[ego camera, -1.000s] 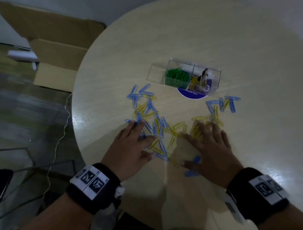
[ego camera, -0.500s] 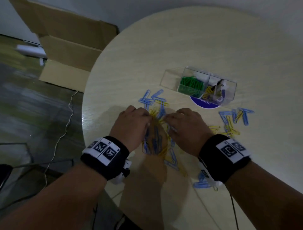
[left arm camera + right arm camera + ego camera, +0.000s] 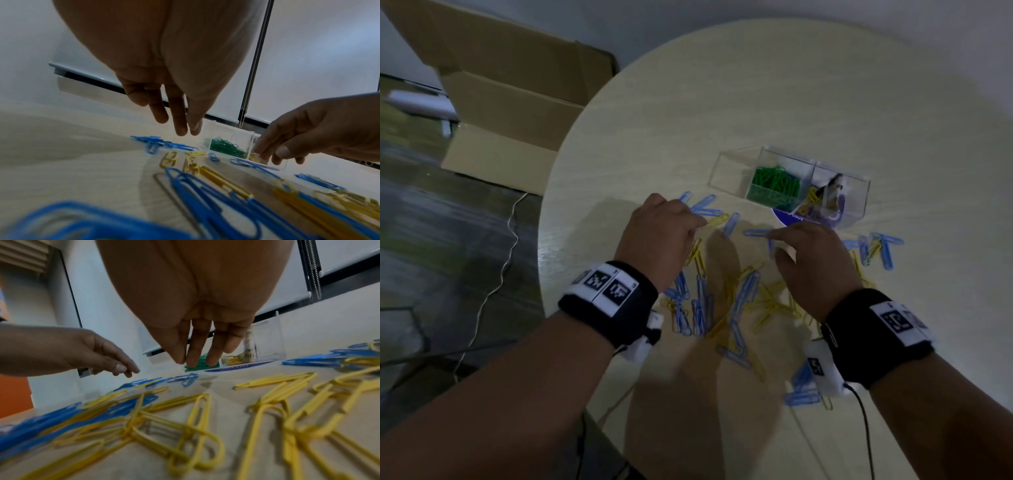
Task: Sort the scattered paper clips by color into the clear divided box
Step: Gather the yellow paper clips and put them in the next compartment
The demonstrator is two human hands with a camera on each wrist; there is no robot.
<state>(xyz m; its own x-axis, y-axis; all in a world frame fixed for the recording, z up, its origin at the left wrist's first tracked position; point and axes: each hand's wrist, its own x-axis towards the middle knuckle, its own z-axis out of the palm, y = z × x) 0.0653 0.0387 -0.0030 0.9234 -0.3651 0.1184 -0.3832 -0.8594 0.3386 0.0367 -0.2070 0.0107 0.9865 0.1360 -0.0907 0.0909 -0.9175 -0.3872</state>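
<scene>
Blue paper clips (image 3: 702, 301) and yellow paper clips (image 3: 770, 301) lie mixed on the round table (image 3: 756, 85). The clear divided box (image 3: 859, 192) stands beyond them, with green clips (image 3: 774, 181) in its middle compartment and a few yellow ones (image 3: 812, 202) in the right one. Its left compartment (image 3: 732, 171) looks empty. My left hand (image 3: 698, 224) hovers over the far left clips, fingers pointing down (image 3: 188, 131) and holding nothing. My right hand (image 3: 774, 240) hovers just short of the box, its fingers (image 3: 193, 360) straight down and empty.
A purple round disc (image 3: 789, 217) lies under the box's front. More blue clips sit at the right (image 3: 876, 246) and near the front edge (image 3: 801, 390). The table's left edge (image 3: 542, 240) is close to my left wrist. A cardboard box (image 3: 500, 102) stands on the floor.
Both hands left the middle of the pile, where they were close together, and now hang apart and farther forward, nearer the box. The pile looks more bunched.
</scene>
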